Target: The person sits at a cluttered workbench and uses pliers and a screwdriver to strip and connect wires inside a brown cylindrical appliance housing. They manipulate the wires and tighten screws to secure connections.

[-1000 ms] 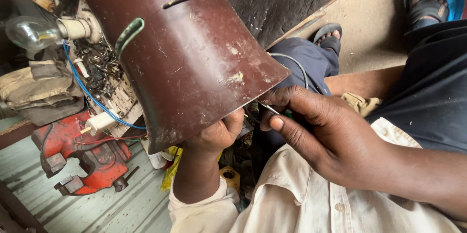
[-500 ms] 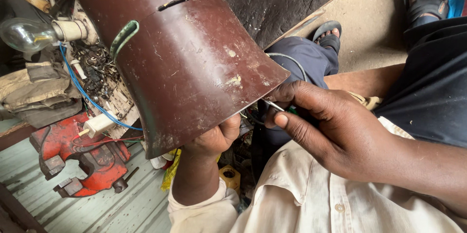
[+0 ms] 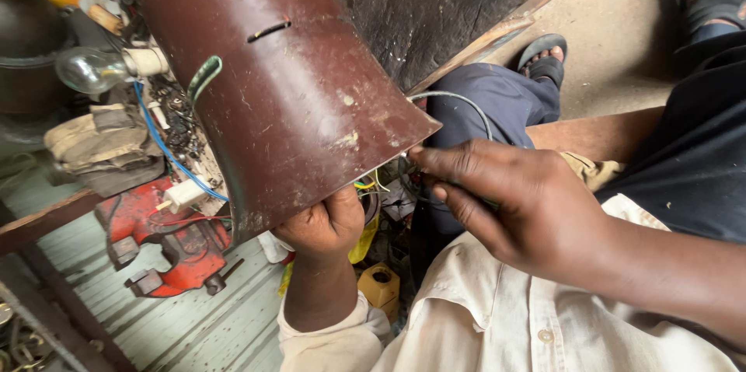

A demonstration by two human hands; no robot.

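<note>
The left hand [image 3: 326, 224] grips the lower edge of the curved brown metal cover [image 3: 287, 92]; the right hand [image 3: 528, 209], just beside that edge, pinches thin wires [image 3: 373, 183].

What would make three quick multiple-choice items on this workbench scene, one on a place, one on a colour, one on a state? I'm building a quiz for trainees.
1. Where does the left hand grip the brown curved metal cover?
A. At its lower edge
B. At its top
C. At the slot

2. What colour is the bench vise?
A. Blue
B. Red
C. Green

3. What is the state of the right hand?
A. Flat on the floor
B. Fingers at the wires by the cover's edge
C. Holding the light bulb

Answers: 1 A, the left hand clasps the cover's lower rim from beneath. 2 B, the vise below the cover is red. 3 B, its fingertips meet the wires at the cover's corner; the light bulb lies untouched.
</note>
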